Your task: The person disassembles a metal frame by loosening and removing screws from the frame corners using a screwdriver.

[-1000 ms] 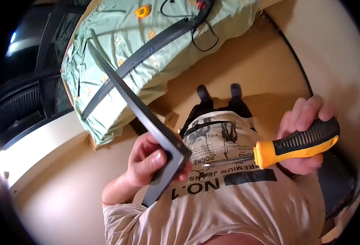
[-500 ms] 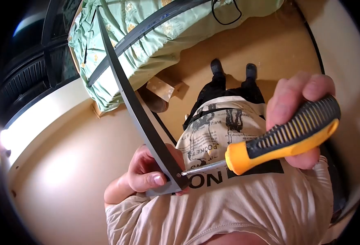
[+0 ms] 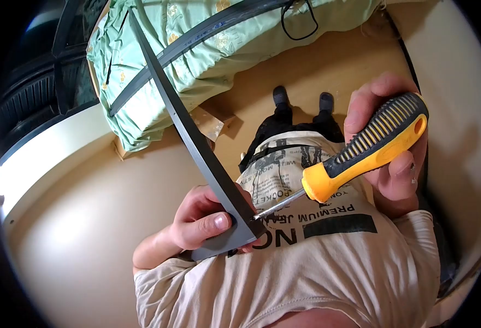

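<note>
My left hand (image 3: 199,224) grips the corner of a long dark grey frame (image 3: 194,147), its thumb lying across the near face. The frame slants up and away to the upper left, with a shorter side (image 3: 221,243) joining at the corner. In my right hand (image 3: 401,183) is a screwdriver (image 3: 374,147) with a yellow and black ribbed handle, my fingers closed round it. The metal shaft points down to the left. Its tip meets the frame near the corner, at a small dark spot, where a screw cannot be made out clearly.
A bed or table under a green flowered cloth (image 3: 196,71) stands ahead. Another grey strip (image 3: 202,35) and a black cable loop (image 3: 299,22) lie on it. Beneath is a cardboard box (image 3: 210,123). Pale walls rise on both sides, and dark window panes (image 3: 33,98) stand at left.
The screwdriver handle has turned and tilts more steeply, with my right hand shifted left and up. The frame corner sits slightly further right. The tip remains at the corner.
</note>
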The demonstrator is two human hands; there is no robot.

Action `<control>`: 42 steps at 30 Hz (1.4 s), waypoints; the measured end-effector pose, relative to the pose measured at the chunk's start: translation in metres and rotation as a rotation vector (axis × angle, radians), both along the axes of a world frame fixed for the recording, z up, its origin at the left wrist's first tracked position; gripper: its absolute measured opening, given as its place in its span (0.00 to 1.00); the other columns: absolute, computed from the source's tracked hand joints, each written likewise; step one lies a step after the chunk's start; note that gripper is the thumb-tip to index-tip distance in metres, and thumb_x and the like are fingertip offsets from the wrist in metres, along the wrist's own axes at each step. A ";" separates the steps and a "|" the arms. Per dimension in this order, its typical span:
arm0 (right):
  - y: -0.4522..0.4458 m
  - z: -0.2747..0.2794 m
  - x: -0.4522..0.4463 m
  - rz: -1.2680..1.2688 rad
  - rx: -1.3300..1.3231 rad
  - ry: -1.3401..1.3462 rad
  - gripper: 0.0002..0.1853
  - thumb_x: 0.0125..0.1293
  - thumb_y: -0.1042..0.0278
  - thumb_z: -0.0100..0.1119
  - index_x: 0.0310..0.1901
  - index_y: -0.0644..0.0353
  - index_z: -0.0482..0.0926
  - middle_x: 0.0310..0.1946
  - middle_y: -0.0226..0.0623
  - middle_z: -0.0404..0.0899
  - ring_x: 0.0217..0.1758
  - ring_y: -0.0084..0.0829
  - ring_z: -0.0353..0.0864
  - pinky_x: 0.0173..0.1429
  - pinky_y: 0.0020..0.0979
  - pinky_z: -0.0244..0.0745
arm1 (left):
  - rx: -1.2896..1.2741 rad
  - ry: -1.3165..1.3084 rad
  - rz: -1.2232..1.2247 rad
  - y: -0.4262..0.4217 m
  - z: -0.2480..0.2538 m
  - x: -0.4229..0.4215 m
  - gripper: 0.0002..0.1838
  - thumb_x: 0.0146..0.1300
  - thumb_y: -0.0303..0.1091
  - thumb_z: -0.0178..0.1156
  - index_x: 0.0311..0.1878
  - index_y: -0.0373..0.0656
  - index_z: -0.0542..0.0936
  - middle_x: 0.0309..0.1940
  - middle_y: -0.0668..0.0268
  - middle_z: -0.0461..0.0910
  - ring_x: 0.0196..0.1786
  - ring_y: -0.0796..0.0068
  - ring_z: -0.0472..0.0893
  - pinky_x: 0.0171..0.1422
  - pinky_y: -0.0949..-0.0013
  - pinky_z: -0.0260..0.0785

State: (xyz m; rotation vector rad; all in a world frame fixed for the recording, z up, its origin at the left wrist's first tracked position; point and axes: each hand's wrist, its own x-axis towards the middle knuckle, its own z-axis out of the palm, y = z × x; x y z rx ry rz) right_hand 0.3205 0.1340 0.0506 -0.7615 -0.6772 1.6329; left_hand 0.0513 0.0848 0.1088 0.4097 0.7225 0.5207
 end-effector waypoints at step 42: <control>0.050 0.017 0.024 0.177 0.402 -0.562 0.23 0.65 0.48 0.58 0.42 0.66 0.77 0.26 0.30 0.76 0.22 0.13 0.68 0.24 0.17 0.59 | -0.073 -0.001 0.008 -0.002 -0.003 0.004 0.16 0.72 0.38 0.56 0.49 0.31 0.73 0.37 0.52 0.79 0.36 0.61 0.85 0.38 0.62 0.79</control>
